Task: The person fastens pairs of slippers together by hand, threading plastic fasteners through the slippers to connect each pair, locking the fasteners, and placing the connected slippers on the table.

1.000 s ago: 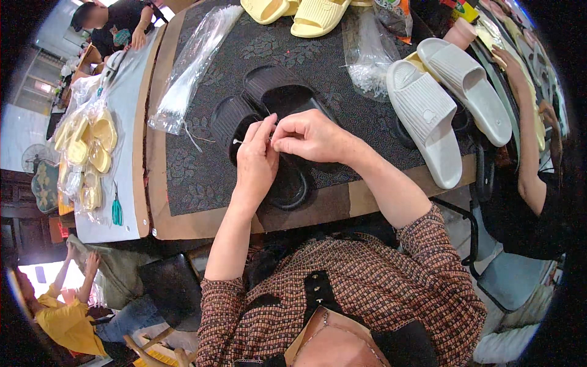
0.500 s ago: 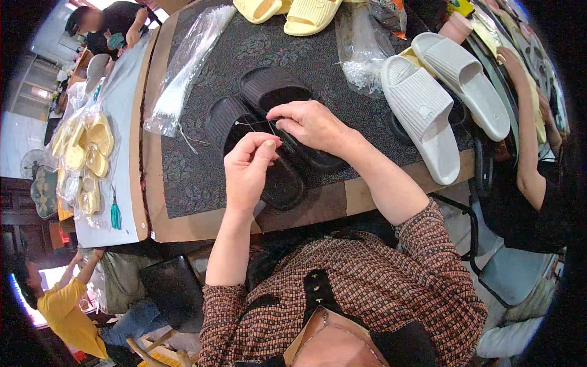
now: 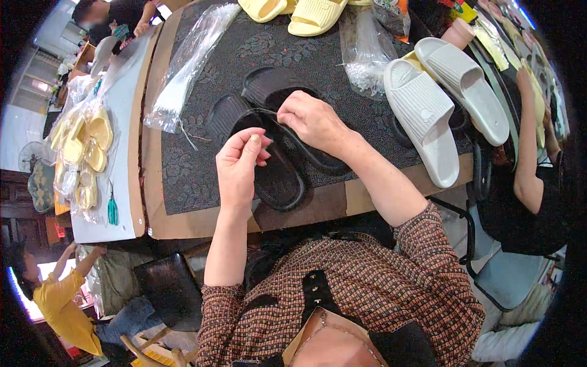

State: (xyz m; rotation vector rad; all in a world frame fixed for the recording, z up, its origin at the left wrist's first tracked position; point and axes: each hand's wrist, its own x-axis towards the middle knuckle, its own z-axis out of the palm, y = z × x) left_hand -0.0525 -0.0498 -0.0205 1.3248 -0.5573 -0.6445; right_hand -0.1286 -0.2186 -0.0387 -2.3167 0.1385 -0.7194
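A pair of black slide slippers lies side by side in front of me, the left slipper [image 3: 283,183] nearer and the right slipper [image 3: 275,82] a little farther off. Above them my right hand [image 3: 315,125] pinches a thin clear plastic strand [image 3: 260,111], which curves left over the straps. My left hand [image 3: 238,162] hovers over the left slipper, thumb pressed to its curled fingers. Whatever lies between those fingertips is too small to make out. Part of the right slipper is hidden behind my right hand.
Grey slides [image 3: 422,104] stand to the right, yellow slides [image 3: 315,15] at the far edge. Clear bags of white strands [image 3: 183,73] lie on the dark mat. Bagged yellow slippers [image 3: 85,144] and green-handled snips [image 3: 112,211] occupy the left table. Other people work around.
My left hand has drawn slightly left and its fingers have loosened. My right hand has shifted a little right and up; the strand now arches between the hands.
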